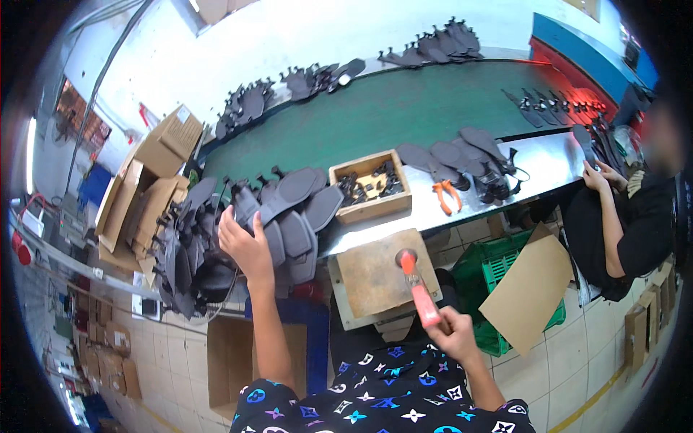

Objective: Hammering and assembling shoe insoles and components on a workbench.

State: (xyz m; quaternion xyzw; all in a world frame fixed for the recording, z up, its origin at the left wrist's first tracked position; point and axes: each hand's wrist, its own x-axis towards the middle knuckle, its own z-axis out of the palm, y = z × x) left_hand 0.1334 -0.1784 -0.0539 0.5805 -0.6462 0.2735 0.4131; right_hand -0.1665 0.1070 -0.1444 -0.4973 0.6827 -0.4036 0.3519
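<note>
My right hand (pixel 455 335) grips the end of a red-handled hammer (pixel 424 299). The hammer's head is over a worn tan board (pixel 368 278) in front of me, and I cannot tell whether it touches. Out to the left, my left hand (pixel 247 244) is raised with fingers and thumb apart, at a heap of dark sandals (pixel 296 234). Nothing shows in that hand; whether its fingertips touch a sandal is unclear. More dark sandals (pixel 184 249) are piled left of it.
Beyond the board, a wooden box (pixel 372 209) holds small black parts. Orange-handled pliers (pixel 447 196) lie beside more sandals (pixel 469 159). A green conveyor belt (pixel 404 101) runs behind. At right sits a co-worker (pixel 613 216) handling a sandal; a green crate (pixel 502 267) and cardboard boxes (pixel 170 141) stand around.
</note>
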